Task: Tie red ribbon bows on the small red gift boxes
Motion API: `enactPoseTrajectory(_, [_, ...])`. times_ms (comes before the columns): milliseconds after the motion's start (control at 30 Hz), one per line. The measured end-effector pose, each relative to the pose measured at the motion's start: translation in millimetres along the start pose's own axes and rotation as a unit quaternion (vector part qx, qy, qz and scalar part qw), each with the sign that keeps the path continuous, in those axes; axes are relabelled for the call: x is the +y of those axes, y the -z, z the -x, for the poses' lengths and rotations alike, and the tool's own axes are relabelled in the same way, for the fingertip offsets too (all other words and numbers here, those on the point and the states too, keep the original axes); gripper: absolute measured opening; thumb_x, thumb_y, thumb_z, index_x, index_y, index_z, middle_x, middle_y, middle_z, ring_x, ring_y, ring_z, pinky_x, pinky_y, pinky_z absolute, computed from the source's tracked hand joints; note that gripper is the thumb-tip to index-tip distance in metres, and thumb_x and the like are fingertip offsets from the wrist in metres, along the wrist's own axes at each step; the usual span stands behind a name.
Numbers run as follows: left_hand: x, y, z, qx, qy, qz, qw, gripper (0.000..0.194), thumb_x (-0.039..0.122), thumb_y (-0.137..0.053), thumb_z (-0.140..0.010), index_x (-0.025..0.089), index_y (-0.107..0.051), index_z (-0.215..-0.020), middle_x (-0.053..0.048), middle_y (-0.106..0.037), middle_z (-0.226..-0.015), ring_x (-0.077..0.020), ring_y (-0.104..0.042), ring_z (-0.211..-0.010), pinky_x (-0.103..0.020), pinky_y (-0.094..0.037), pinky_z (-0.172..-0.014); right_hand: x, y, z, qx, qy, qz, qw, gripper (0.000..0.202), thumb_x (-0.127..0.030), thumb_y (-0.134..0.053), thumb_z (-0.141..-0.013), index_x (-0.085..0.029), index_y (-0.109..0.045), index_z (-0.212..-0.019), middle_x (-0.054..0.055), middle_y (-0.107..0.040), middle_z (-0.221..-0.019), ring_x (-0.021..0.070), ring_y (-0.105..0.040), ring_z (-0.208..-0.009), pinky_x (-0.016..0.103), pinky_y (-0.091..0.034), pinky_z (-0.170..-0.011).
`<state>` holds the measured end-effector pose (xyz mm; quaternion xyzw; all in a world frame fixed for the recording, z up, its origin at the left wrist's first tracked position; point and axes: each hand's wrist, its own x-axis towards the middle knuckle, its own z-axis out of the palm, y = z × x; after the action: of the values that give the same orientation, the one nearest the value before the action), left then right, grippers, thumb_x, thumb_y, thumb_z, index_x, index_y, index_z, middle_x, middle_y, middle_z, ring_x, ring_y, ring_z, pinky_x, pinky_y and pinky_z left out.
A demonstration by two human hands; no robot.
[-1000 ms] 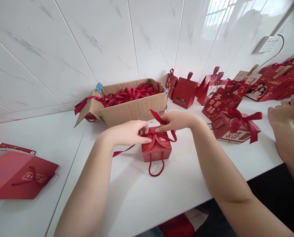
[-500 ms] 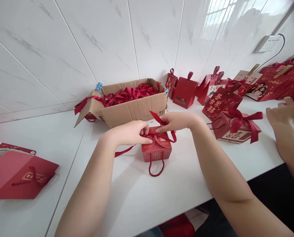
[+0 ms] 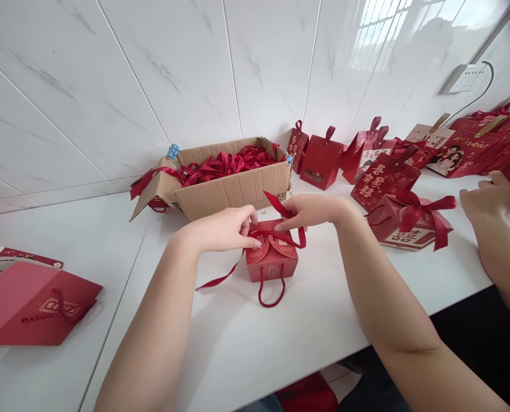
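Note:
A small red gift box (image 3: 272, 269) stands on the white table before me, a twisted cord handle drooping from its front. Red satin ribbon (image 3: 298, 237) crosses its lid, with a knot near the middle, a loop on the right and a long tail trailing left onto the table. My right hand (image 3: 313, 210) is closed on the ribbon at the right of the knot, one end sticking up past the fingers. At the lid's left side, my left hand (image 3: 227, 230) has thumb and fingers apart, the thumb resting on the lid; its inner fingertips are partly hidden.
Behind the gift box, a cardboard box (image 3: 233, 191) holds loose red ribbons. A bowed box (image 3: 409, 223) and several red bags (image 3: 321, 160) stand to the right, near another person's hand (image 3: 490, 197). An open red box (image 3: 40, 303) lies left.
My left thumb and fingers have spread apart at the ribbon, and its left tail has dropped lower. My right hand has shifted slightly right with its ribbon.

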<state>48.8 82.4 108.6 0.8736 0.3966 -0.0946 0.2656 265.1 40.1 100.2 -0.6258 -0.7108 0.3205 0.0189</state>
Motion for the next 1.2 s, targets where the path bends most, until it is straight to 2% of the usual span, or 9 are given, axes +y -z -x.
enactPoseTrajectory(167, [5,0.5,3,-0.006,-0.006,-0.025,1.0,0.023,0.044,-0.055,-0.079,0.022,-0.05,-0.076,0.001,-0.057,-0.078,-0.0132,-0.047,-0.062,-0.026,-0.033,-0.051,12,6,7,0.019,-0.008,-0.054,0.998,0.039,-0.055,-0.049,-0.086,-0.02,-0.053,-0.071,0.002,-0.063,-0.079,0.0155,-0.061,-0.07,0.029,-0.045,-0.067])
enactPoseTrajectory(300, [6,-0.1,3,-0.012,-0.017,-0.017,1.0,0.02,0.04,-0.056,-0.076,0.022,-0.051,-0.072,0.001,-0.057,-0.075,-0.0126,-0.043,-0.06,-0.026,-0.031,-0.051,20,11,13,0.043,-0.065,-0.079,0.994,0.039,-0.05,-0.044,-0.091,-0.02,-0.058,-0.071,0.003,-0.066,-0.08,0.0149,-0.063,-0.07,0.031,-0.047,-0.076])
enactPoseTrajectory(533, [4,2.2,3,-0.016,-0.015,-0.011,1.0,0.025,0.042,-0.061,-0.073,0.021,-0.049,-0.067,0.001,-0.056,-0.073,-0.0131,-0.044,-0.06,-0.026,-0.031,-0.051,32,17,21,0.057,-0.133,-0.119,0.982,0.042,-0.048,-0.049,-0.09,-0.02,-0.053,-0.058,0.004,-0.065,-0.065,0.0181,-0.066,-0.067,0.029,-0.047,-0.062])
enactPoseTrajectory(667, [6,4.0,4,-0.017,0.005,-0.009,1.0,0.025,0.041,-0.063,-0.072,0.02,-0.051,-0.065,0.0,-0.057,-0.072,-0.0135,-0.046,-0.062,-0.026,-0.033,-0.051,42,16,18,0.049,-0.12,-0.187,0.974,0.04,-0.048,-0.06,-0.085,-0.019,-0.058,-0.058,0.003,-0.064,-0.064,0.0158,-0.066,-0.064,0.029,-0.052,-0.068])
enactPoseTrajectory(800, [4,6.0,4,-0.017,0.034,-0.006,0.999,0.025,0.043,-0.063,-0.071,0.02,-0.055,-0.066,-0.001,-0.06,-0.076,-0.0145,-0.049,-0.064,-0.026,-0.035,-0.052,55,16,17,0.02,-0.107,-0.264,0.958,0.04,-0.052,-0.066,-0.079,-0.017,-0.061,-0.061,0.006,-0.064,-0.065,0.0174,-0.067,-0.067,0.03,-0.055,-0.072])
enactPoseTrajectory(967, [-2,6.6,1,-0.014,0.044,-0.025,0.999,0.029,0.048,-0.059,-0.074,0.021,-0.054,-0.067,-0.001,-0.056,-0.072,-0.0143,-0.045,-0.06,-0.027,-0.033,-0.051,60,18,22,0.012,-0.097,-0.297,0.95,0.042,-0.056,-0.072,-0.071,-0.016,-0.062,-0.063,0.007,-0.066,-0.071,0.0183,-0.067,-0.07,0.032,-0.056,-0.075])
enactPoseTrajectory(1100, [-6,8.1,3,-0.053,0.038,-0.003,0.998,0.023,0.043,-0.055,-0.078,0.021,-0.05,-0.074,-0.001,-0.064,-0.08,-0.0157,-0.055,-0.069,-0.026,-0.038,-0.057,57,20,29,0.047,-0.069,-0.274,0.958,0.036,-0.052,-0.072,-0.072,-0.018,-0.064,-0.067,0.006,-0.069,-0.076,0.0183,-0.067,-0.078,0.032,-0.055,-0.082])
enactPoseTrajectory(1200, [-12,14.8,13,-0.079,0.039,0.043,0.995,0.018,0.037,-0.056,-0.078,0.023,-0.049,-0.086,0.0,-0.068,-0.081,-0.0159,-0.06,-0.075,-0.026,-0.044,-0.065,54,23,38,0.098,-0.016,-0.276,0.956,0.028,-0.047,-0.073,-0.072,-0.02,-0.068,-0.077,0.005,-0.071,-0.082,0.0193,-0.068,-0.085,0.034,-0.054,-0.086])
